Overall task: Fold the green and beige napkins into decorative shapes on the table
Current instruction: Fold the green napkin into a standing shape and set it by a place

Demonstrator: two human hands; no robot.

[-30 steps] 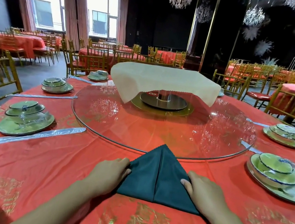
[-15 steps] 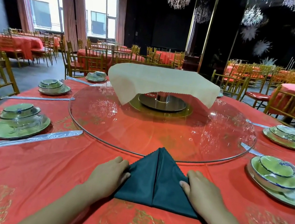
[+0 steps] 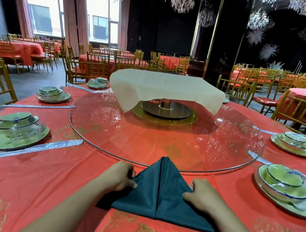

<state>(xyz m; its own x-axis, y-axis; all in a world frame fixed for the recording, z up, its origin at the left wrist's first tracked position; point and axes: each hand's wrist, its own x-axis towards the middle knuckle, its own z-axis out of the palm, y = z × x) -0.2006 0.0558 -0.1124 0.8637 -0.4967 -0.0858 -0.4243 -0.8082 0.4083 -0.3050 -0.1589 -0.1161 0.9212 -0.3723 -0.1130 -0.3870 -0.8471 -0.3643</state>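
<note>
At six o'clock on the worktop (image 3: 37,187) the green napkin (image 3: 160,197) is folded into a triangle, left hand (image 3: 118,177) and right hand (image 3: 202,196) pinching its slanted edges, while the beige napkin (image 3: 165,87) at twelve o'clock awaits folding.

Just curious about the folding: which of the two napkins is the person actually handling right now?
The green napkin, folded into a triangle, pinched at each side by the left hand and right hand. The beige napkin lies untouched, draped at the table's centre.

A green napkin (image 3: 158,194), folded to a triangle, lies at the table's (image 3: 55,180) near edge, tip touching the glass turntable (image 3: 164,138). The left hand (image 3: 119,175) and right hand (image 3: 201,196) pinch its slanted edges. A beige napkin (image 3: 165,89) drapes over the centre.
</note>
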